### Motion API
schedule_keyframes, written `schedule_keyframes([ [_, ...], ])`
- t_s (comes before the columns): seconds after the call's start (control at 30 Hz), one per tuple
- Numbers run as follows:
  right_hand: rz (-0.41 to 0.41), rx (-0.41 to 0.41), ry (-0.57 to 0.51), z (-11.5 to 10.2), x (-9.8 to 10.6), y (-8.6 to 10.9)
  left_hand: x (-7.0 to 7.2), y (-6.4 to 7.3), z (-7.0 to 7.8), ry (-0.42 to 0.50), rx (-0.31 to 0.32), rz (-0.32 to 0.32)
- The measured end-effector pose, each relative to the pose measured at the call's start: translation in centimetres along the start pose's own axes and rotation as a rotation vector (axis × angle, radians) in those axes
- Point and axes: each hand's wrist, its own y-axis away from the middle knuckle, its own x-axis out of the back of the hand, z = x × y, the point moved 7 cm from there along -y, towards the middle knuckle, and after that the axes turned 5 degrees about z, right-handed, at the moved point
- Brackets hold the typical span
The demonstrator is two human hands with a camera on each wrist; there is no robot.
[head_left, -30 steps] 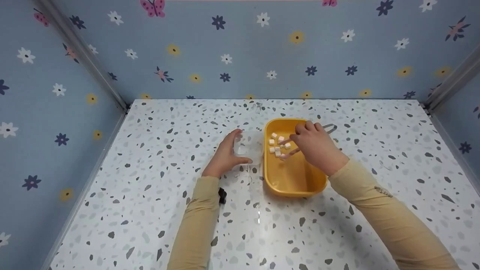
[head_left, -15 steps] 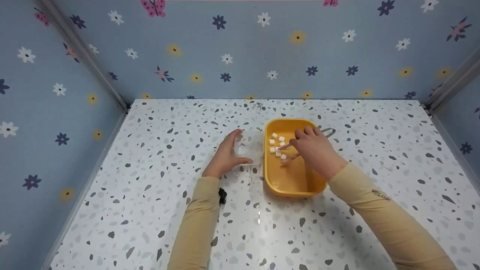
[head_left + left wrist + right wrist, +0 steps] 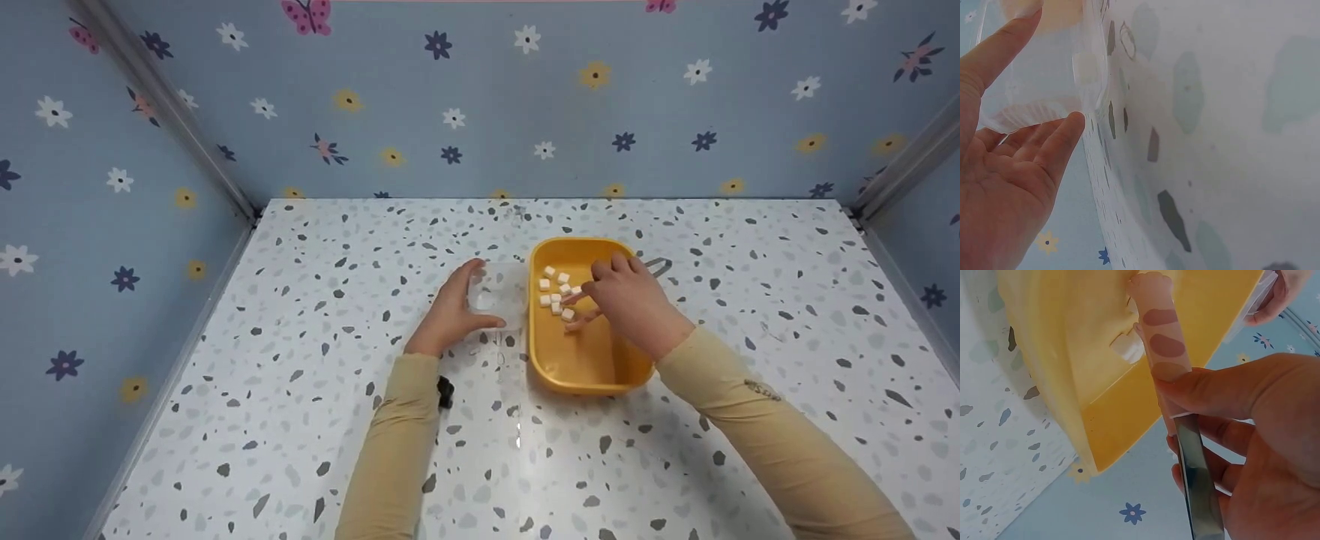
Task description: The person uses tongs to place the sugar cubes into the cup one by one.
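Observation:
My left hand (image 3: 448, 307) holds a small clear plastic box (image 3: 499, 292) on the table, thumb on its near side and fingers on its far side. A whitish square patch (image 3: 1085, 67) shows in the box's wall; I cannot tell what it is. My right hand (image 3: 634, 304) grips metal tongs (image 3: 1199, 478) with pink paw-shaped tips (image 3: 1154, 304), over a yellow tub (image 3: 585, 367). Several white cubes (image 3: 556, 298) lie in the tub's left half. The tong tips are spread apart low in the tub beside the cubes, and none is visibly clamped between them.
The clear box stands close against the tub's left wall. Under both is a white speckled tabletop (image 3: 300, 420). Blue flowered panels (image 3: 480, 97) border the back and both sides.
My right hand and the tong tips have shifted slightly towards me, with the tips still apart. The left hand and the clear box have not moved.

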Motion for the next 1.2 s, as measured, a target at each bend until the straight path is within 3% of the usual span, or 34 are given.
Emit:
schedule_keyframes([
  [0.53,-0.036,-0.009,-0.005,0.01,0.03,0.03,-0.04,-0.03,-0.11,-0.033,0.033,0.002],
  [1.2,-0.048,-0.019,0.001,-0.23,-0.13,0.06,-0.10,0.03,-0.19,-0.046,0.027,0.006],
])
